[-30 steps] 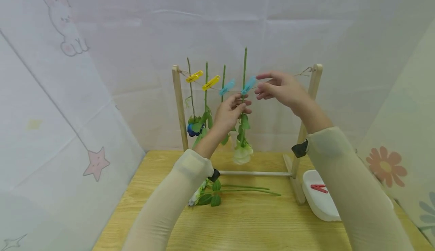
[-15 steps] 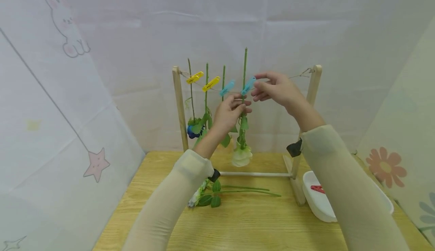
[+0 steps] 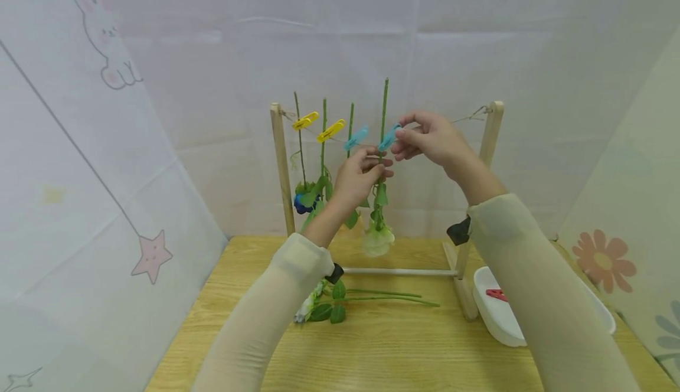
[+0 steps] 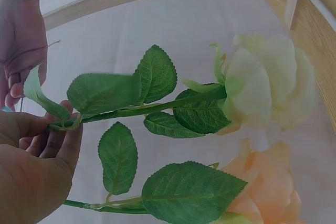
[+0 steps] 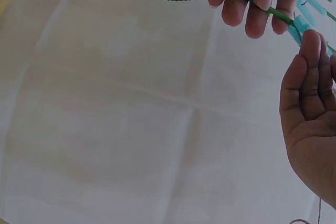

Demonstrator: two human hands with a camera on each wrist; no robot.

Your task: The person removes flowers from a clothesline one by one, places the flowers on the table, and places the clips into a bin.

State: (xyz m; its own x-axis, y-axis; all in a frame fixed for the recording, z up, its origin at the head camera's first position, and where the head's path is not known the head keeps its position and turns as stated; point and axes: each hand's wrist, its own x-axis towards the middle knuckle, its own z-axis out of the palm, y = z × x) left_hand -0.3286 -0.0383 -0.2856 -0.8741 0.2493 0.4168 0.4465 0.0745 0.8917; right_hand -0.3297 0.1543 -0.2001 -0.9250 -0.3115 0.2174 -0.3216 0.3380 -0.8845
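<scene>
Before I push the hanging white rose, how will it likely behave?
The white rose would probably swing, because it hangs head-down below the clip. Its stem seems stiff, standing straight above the clip. The thin-looking petals may bend easily.

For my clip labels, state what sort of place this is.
Probably an indoor tabletop workspace, screened off: cartoon-printed sheeting surrounds a wood-grained table bearing a wooden frame hung with flowers.

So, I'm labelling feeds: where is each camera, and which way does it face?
Head: head-worn, facing forward and down at the wooden rack; left hand, right hand, sleeves show.
Left wrist: worn there, facing the white rose; both hands show.
Right wrist: worn there, facing the backdrop; both hands show.
Wrist views share the white rose.
</scene>
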